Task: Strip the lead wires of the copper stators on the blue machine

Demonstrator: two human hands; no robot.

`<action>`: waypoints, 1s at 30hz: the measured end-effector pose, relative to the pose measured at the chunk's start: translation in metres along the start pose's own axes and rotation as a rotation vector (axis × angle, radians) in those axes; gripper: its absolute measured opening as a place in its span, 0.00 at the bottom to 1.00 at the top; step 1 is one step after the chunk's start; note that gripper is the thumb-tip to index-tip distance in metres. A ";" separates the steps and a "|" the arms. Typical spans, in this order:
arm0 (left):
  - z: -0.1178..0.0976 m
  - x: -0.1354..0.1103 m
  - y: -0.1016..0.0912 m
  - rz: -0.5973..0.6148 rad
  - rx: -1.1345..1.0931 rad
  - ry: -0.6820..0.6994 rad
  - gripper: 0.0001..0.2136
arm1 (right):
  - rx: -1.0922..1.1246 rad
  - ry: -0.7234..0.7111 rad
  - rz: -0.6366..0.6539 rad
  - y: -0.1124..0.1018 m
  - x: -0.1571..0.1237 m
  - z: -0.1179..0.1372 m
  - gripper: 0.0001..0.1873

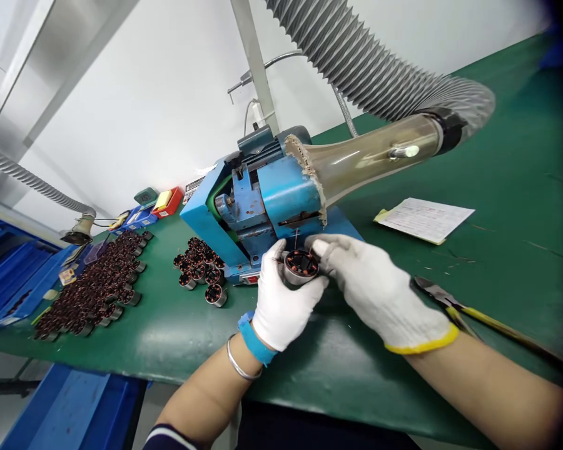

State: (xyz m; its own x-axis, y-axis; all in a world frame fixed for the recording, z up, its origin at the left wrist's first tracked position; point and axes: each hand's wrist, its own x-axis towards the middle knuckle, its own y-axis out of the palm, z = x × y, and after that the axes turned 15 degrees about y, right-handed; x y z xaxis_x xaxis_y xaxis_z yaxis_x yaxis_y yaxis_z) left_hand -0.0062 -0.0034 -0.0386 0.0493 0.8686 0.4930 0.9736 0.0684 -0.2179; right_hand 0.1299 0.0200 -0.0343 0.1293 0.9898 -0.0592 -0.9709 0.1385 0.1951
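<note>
Left hand [286, 300], in a white cotton glove, clamped around a wound motor stator [301, 267]: copper coils in a steel ring, held tilted above the bench between both hands. Right hand [378, 290], gloved with a yellow cuff, has its fingers together at the stator's far edge. A fine wire lead [296, 239] rises from the stator; the right grip may be on this lead, but the view is too poor to tell. Just ahead of the grip stands a blue motorised machine [263, 200] with a clear suction funnel [370, 153]. Left of the grip lies a small batch of stators [199, 269], with a larger batch [94, 281] beyond. Yellow-handled pliers [450, 306] lie right of the right hand.
</note>
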 end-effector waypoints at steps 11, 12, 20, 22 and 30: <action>-0.005 0.029 0.017 -0.158 -0.027 0.053 0.23 | 0.166 -0.006 0.088 0.018 -0.001 -0.002 0.19; -0.006 0.031 0.017 -0.155 -0.021 0.061 0.22 | 0.176 -0.009 0.100 0.019 0.000 -0.002 0.19; -0.023 0.042 0.019 -0.141 0.025 0.055 0.19 | 0.226 -0.050 0.148 0.021 0.001 0.000 0.16; -0.026 0.044 0.019 -0.130 0.039 0.057 0.18 | 0.228 -0.049 0.146 0.020 0.001 0.002 0.16; -0.015 0.033 0.019 -0.205 0.055 0.072 0.20 | 0.232 -0.036 0.217 0.021 -0.002 -0.002 0.20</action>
State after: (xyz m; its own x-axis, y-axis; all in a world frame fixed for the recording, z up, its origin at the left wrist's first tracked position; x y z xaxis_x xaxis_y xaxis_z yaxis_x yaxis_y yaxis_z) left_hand 0.0169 0.0193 -0.0136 -0.1310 0.7967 0.5900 0.9513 0.2685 -0.1513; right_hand 0.1091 0.0208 -0.0319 -0.0644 0.9970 0.0422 -0.9054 -0.0762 0.4176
